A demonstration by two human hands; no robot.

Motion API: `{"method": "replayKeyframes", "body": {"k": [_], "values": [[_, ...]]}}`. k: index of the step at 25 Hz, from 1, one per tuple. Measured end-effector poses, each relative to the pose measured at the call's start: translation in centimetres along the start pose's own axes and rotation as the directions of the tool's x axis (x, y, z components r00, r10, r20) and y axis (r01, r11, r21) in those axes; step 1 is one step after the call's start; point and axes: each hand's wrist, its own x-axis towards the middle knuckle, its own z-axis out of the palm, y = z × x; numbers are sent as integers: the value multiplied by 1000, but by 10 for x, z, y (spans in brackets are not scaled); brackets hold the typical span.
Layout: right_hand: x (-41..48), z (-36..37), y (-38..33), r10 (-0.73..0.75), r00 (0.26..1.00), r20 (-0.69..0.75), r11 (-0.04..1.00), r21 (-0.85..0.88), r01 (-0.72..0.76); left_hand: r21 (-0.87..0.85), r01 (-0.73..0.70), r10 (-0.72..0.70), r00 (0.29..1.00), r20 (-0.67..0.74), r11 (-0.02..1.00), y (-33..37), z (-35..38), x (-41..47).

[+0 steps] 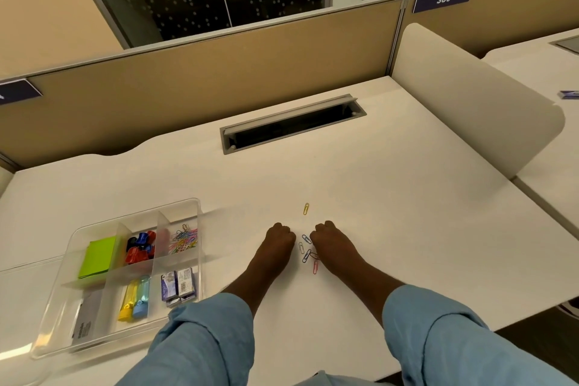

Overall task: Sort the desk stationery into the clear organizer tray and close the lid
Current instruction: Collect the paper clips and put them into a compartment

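Note:
The clear organizer tray (200,213) lies on the white desk at the left. Its compartments hold green sticky notes (97,257), binder clips (141,246), coloured paper clips (185,240), two highlighters (134,299), staple boxes (178,287) and a grey item (86,320). Several loose paper clips (307,252) lie on the desk between my hands. A single yellow paper clip (306,208) lies just beyond them. My left hand (277,243) and my right hand (329,241) rest curled on either side of the small pile, fingers bent inward. I cannot tell whether either hand holds a clip.
A grey cable slot (293,122) is set into the desk at the back. A tan partition (203,72) runs behind it, and a white side divider (470,97) stands at the right. A neighbouring desk (551,72) carries a small purple box (569,94).

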Motion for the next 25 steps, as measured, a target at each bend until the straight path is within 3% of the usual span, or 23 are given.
{"method": "replayKeyframes", "body": {"k": [2, 4, 7, 11, 14, 16, 18, 19, 21, 25], "values": [[5, -3, 2, 116, 992, 41, 982, 144, -120, 21, 8, -8, 1000, -6, 1000, -5, 1, 1], [11, -8, 5, 300, 954, 23, 899, 327, -291, -4, 26, -26, 999, -19, 1000, -10, 0, 4], [17, -12, 13, 562, 824, 74, 598, 652, -466, -142, 104, -107, 994, -12, 984, -17, -2, 9], [24, -13, 18, 731, 636, 248, 217, 799, -561, -461, 316, -400, 911, -95, 829, -12, -10, 10], [33, -14, 8, 701, 585, 406, -2, 823, -568, -733, 459, -659, 752, 20, 502, -5, -35, 17], [40, -22, -7, 635, 586, 503, -257, 854, -453, -853, 466, -758, 637, 138, 236, -6, -52, 17], [51, -30, -27, 546, 620, 564, -526, 806, -270, -917, 397, -794, 569, 214, 37, -14, -69, 11], [56, -35, -39, 499, 643, 581, -616, 760, -207, -932, 361, -806, 547, 228, -20, -21, -77, 6], [69, -43, -64, 421, 685, 594, -695, 697, -177, -950, 308, -829, 515, 217, -58, -39, -91, -4], [90, -52, -120, 328, 739, 588, -686, 686, -241, -962, 274, -876, 466, 123, 10, -80, -113, -27]]}}
